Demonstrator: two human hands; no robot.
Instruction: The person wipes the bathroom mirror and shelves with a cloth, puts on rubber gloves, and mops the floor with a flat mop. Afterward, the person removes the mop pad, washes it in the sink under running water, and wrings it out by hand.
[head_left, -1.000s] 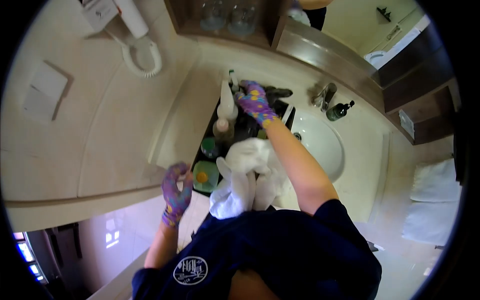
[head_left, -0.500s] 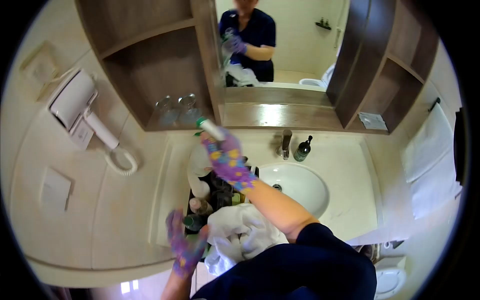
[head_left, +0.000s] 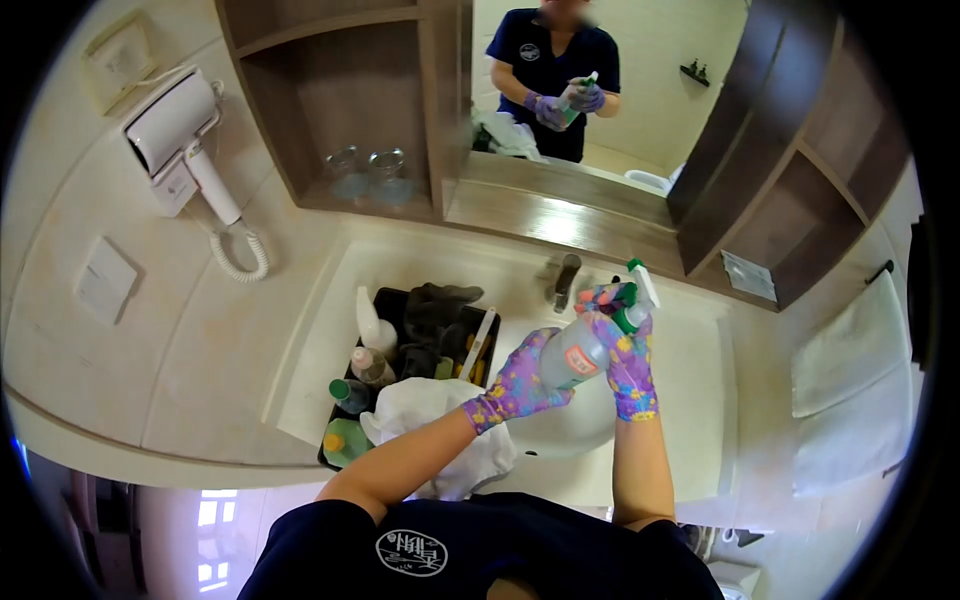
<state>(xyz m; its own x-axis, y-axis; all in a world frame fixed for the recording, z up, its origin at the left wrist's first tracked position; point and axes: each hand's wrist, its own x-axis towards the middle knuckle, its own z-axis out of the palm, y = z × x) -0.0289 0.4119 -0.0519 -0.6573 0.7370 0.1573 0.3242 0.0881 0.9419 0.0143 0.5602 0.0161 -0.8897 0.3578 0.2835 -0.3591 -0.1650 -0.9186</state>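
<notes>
Above the sink (head_left: 545, 437) I hold a translucent spray bottle (head_left: 572, 358) with a green-and-white trigger head, tilted up to the right. My left hand (head_left: 525, 380), in a purple flowered glove, is wrapped round the lower body. The matching glove on my right hand (head_left: 630, 358) grips the bottle near its neck, just under the trigger. A small orange-red label shows between the hands. Left of the sink stands a black caddy (head_left: 490, 362) with several bottles, dark gloves and a white-handled brush (head_left: 478, 343). A white cloth (head_left: 412, 405) is draped over its near side.
Behind the sink rises a faucet (head_left: 566, 283), below the mirror (head_left: 640, 90) and a wooden ledge (head_left: 540, 222). Glasses (head_left: 386, 175) stand in the left shelf. A hair dryer (head_left: 185, 140) hangs on the left wall, towels (head_left: 850, 385) on the right.
My right hand has brought the spray bottle from above the caddy rightward over the sink. My left hand has left the caddy's near side and now grips the bottle too. The view has shifted.
</notes>
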